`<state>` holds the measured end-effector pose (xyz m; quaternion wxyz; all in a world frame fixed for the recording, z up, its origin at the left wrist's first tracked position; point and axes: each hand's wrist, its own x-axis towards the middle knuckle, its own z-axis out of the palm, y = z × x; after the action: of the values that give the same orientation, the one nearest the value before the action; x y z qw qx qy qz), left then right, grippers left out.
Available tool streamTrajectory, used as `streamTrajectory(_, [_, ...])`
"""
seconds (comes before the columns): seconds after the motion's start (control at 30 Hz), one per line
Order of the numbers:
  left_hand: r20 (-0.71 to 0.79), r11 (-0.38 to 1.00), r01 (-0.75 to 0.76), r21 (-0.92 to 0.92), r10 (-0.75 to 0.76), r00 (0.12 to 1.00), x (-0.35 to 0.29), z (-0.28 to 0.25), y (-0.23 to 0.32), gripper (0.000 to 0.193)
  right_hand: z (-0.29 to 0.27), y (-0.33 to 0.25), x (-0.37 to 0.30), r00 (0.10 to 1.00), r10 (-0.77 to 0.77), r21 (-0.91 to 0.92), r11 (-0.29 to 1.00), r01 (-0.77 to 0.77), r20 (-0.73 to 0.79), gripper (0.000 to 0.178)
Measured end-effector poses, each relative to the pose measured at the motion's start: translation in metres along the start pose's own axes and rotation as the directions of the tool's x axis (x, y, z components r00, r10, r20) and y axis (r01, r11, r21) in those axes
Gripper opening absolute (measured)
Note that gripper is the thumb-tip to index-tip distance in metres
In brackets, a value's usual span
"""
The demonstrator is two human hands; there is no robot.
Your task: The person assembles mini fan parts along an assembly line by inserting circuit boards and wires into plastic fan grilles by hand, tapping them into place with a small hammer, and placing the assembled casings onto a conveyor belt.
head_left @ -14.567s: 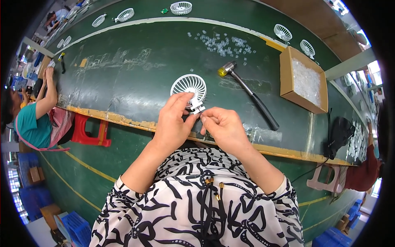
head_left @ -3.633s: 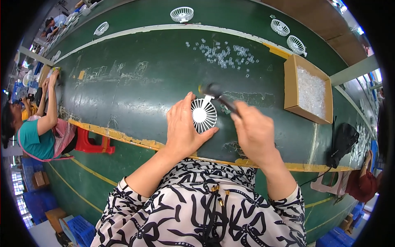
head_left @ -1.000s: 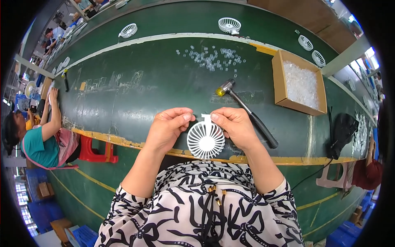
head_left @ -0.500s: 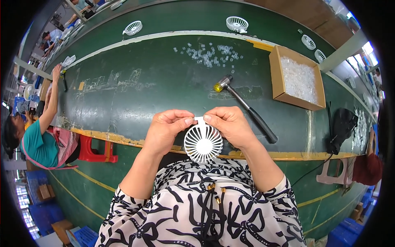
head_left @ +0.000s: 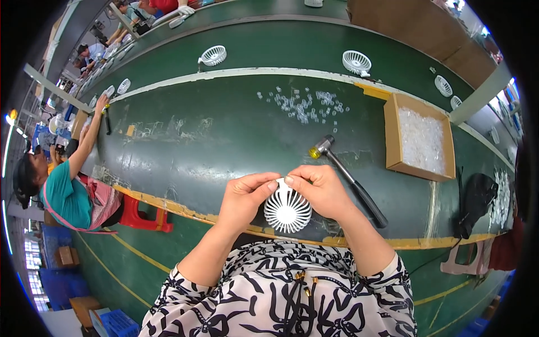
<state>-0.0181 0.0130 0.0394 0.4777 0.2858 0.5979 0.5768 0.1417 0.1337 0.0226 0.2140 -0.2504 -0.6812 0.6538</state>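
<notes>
A round white plastic fan grille [head_left: 287, 215] with radiating slats and a solid centre is held low, just over the table's near edge. Its short tab points away from me. My left hand [head_left: 243, 197] pinches the tab's left side between thumb and fingers. From the other side my right hand [head_left: 320, 192] pinches the same tab, its fingers closed. Whether a small part sits between the fingertips cannot be made out. Right of my right hand lies a mallet [head_left: 352, 181] with a yellow-tipped head and black handle.
Small clear plastic pieces [head_left: 303, 108] lie scattered ahead. An open cardboard box [head_left: 394, 141] of clear pieces stands at right, near a black bag-like item [head_left: 476, 199]. More grilles [head_left: 214, 55] rest on the belt beyond the pale rail. At far left a co-worker [head_left: 70, 188] reaches out.
The view has shifted, so the table and everything on it appear lower and farther right. Both hands keep their pinch on the grille's tab. The co-worker's arm stays stretched toward the rail.
</notes>
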Motion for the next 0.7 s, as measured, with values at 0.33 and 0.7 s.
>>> streamTrajectory(0.33, [-0.014, 0.990, 0.090, -0.107, -0.092, 0.996, 0.055, -0.027, 0.031, 0.011, 0.000, 0.025, 0.040, 0.986, -0.043, 0.004, 0.999, 0.044, -0.162, 0.030])
streamTrajectory(0.7, [0.136, 0.460, -0.424, 0.780, 0.537, 0.833, 0.241, 0.012, 0.101, 0.020, 0.004, 0.035, 0.043, 0.904, -0.418, -0.325, 0.870, 0.370, -0.091, 0.013])
